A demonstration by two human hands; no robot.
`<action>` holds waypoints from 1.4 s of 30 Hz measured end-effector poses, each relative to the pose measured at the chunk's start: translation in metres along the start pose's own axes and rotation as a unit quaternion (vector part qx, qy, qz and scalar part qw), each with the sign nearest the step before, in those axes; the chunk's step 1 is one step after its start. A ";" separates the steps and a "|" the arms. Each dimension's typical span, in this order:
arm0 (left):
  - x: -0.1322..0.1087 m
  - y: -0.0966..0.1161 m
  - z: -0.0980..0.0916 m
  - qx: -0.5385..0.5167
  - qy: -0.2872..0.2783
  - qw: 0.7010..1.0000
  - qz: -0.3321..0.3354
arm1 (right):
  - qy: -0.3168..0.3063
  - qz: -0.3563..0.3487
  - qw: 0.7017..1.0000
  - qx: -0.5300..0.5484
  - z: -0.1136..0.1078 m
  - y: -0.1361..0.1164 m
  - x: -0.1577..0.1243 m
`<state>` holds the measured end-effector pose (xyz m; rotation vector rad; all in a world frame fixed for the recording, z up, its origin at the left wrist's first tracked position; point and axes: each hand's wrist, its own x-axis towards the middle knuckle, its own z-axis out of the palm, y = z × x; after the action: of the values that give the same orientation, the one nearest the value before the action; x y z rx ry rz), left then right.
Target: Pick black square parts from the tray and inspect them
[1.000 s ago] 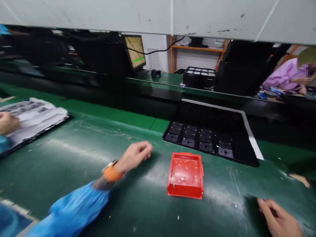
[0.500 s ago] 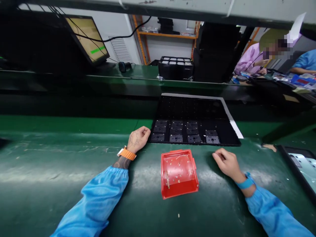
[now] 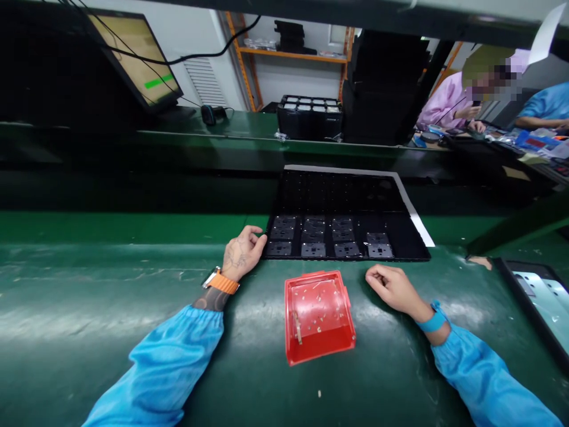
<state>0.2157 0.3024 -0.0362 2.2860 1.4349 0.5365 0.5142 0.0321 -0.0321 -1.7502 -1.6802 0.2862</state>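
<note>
My left hand (image 3: 242, 252), with an orange-strapped watch at the wrist, is beside the left edge of a black tray (image 3: 415, 237). Its thumb and index finger are apart, with nothing visible between them. Flat dark plates with small holes (image 3: 315, 249) sit in the tray's near compartments. My right hand (image 3: 393, 287), wearing a blue wristband, is just in front of the tray, its fingers curled together; whatever they hold, if anything, is hidden. Between my hands a red bin (image 3: 319, 344) rests on the green bench, with tiny light pieces (image 3: 317, 308) scattered inside.
One small pale piece (image 3: 319, 394) lies on the bench (image 3: 249, 379) in front of the bin. Another tray with pale panels (image 3: 540, 302) is at the right. Behind stand a monitor (image 3: 137, 59) and a black box (image 3: 310, 121). People work at the far right.
My left thumb and index finger have spread apart beside the tray. My right hand has moved slightly left toward the bin, fingers still curled. The view has shifted a little.
</note>
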 end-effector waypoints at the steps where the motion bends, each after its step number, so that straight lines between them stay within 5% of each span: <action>1: 0.000 0.000 0.001 -0.001 0.002 1.000 -0.001 | 0.010 -0.003 1.000 -0.002 -0.002 -0.002 0.006; 4: 0.000 0.000 0.002 0.000 0.004 1.000 0.000 | 0.020 -0.046 0.996 -0.070 -0.001 -0.005 0.033; 9: -0.001 -0.001 -0.001 0.016 -0.014 1.000 0.016 | -0.062 -0.105 0.967 -0.226 0.021 0.000 0.061; 42: -0.002 -0.005 0.003 0.023 -0.023 0.999 0.043 | -0.055 -0.120 0.950 -0.281 0.031 0.006 0.045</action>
<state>0.2126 0.3020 -0.0416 2.3902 1.3459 0.4778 0.5065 0.0850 -0.0453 -1.9150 -2.1842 -0.2376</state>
